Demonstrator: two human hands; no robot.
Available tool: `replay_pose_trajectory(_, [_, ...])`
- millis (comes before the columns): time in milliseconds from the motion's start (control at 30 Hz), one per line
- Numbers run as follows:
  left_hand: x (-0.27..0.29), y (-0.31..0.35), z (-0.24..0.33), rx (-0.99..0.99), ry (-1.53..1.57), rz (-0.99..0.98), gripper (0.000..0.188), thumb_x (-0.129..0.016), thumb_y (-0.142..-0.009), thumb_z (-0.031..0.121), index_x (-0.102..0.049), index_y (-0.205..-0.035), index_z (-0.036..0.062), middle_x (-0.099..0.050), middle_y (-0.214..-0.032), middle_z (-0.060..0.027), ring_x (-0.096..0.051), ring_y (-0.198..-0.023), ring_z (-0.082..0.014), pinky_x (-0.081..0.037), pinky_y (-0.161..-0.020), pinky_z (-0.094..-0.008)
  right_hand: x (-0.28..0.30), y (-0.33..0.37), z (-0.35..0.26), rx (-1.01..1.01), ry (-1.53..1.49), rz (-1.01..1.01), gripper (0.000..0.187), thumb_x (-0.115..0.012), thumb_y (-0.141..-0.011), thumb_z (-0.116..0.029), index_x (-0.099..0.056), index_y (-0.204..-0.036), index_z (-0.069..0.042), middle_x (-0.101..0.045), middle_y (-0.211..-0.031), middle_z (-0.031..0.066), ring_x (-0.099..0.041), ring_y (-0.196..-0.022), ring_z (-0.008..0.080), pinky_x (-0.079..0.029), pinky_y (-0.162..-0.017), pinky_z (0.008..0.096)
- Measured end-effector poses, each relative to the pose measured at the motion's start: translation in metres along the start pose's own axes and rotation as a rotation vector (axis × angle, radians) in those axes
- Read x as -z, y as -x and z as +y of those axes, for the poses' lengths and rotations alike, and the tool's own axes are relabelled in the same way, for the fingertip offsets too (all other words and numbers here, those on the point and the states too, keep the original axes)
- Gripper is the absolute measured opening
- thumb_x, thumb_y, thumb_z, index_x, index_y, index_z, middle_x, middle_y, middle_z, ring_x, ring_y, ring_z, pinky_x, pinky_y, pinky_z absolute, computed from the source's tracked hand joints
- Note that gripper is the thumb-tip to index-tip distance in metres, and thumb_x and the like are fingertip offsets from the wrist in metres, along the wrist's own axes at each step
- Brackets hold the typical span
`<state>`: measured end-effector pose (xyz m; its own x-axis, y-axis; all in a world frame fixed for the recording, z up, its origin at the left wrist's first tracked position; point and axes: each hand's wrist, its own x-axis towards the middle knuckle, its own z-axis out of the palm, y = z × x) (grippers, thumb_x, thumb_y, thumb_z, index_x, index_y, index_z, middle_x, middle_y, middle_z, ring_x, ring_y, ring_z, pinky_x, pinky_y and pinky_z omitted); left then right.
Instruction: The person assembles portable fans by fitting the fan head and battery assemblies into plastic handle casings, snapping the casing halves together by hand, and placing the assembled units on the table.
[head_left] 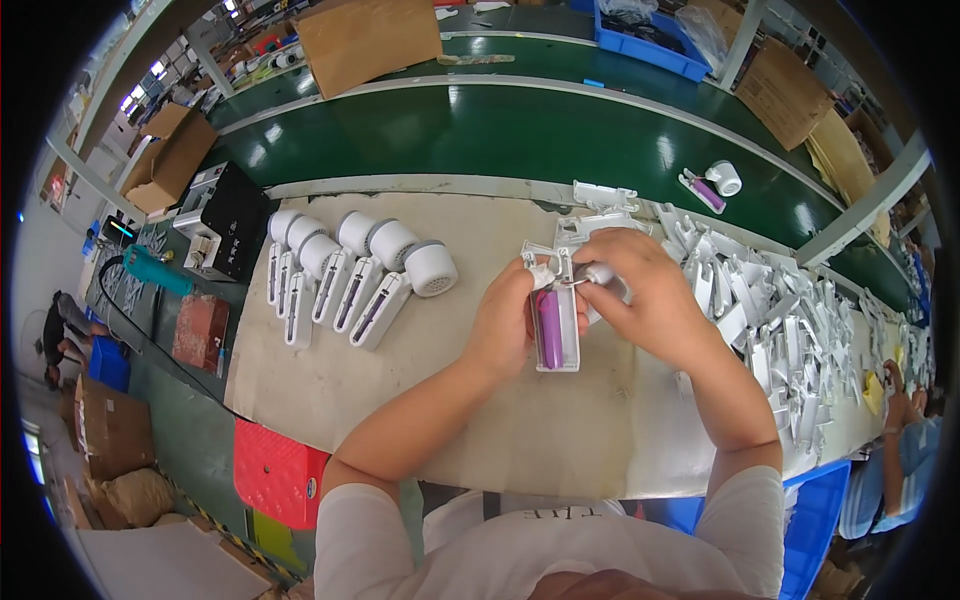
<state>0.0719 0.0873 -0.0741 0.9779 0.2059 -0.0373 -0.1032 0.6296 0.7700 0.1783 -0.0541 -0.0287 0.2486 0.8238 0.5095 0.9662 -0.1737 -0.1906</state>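
My left hand (503, 322) is closed round an open white plastic housing (572, 352), held upright over the bench. Inside the housing lies a purple cylindrical battery (551, 330). At the housing's top end, my right hand (648, 292) pinches a small white part (598, 273), mostly covered by the fingers, so its kind is unclear. To the left, several white handheld devices with round perforated heads (431, 270) lie in two groups. A heap of loose white plastic housings (735, 300) spreads to the right, and a few more housings (605, 197) lie just beyond my hands.
A green conveyor (480, 135) runs behind the bench, carrying another device with a purple battery (708, 190). At left are a black box-shaped unit (222, 225) and a teal corded tool (157, 270). A red stool (275, 475) stands below; another person (900, 460) sits at far right.
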Motion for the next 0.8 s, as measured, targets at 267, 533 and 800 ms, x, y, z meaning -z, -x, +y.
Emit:
replay_pose_trajectory(267, [-0.021,0.018,0.008,0.157,0.166,-0.072,0.032,-0.037,-0.088,0.026,-0.05,-0.103,0.0017,-0.058,-0.08,-0.0121,-0.058,-0.058,-0.0231,-0.049,-0.052,-0.0331,-0.03,0.076,-0.006,-0.637,-1.357,-0.14,0.092,-0.077,-0.064,-0.01,-0.024,-0.14,-0.011,-0.041,-0.128,0.0084,-0.039,-0.12,0.0209,-0.036,-0.097,0.0355])
replay_pose_trajectory(533, [-0.009,0.024,-0.008,0.247,-0.441,-0.145,0.022,-0.042,-0.085,0.011,-0.049,-0.103,0.001,-0.059,-0.08,-0.0106,-0.059,-0.06,-0.0161,-0.05,-0.053,-0.0291,0.029,0.07,-0.004,0.17,0.252,0.237,0.055,-0.066,-0.054,0.003,-0.058,-0.106,-0.013,-0.057,-0.108,0.005,-0.054,-0.105,0.0285,-0.044,-0.088,0.0411])
replay_pose_trajectory(800, [-0.007,0.031,-0.01,0.039,-0.889,-0.244,0.022,-0.054,-0.077,0.01,-0.047,-0.096,0.0014,-0.058,-0.073,-0.0077,-0.057,-0.062,-0.0119,-0.045,-0.053,-0.0266,0.032,0.068,-0.009,0.133,0.257,0.134,0.06,-0.068,-0.055,0.002,-0.056,-0.112,-0.015,-0.056,-0.111,0.0051,-0.055,-0.105,0.0284,-0.044,-0.09,0.0424])
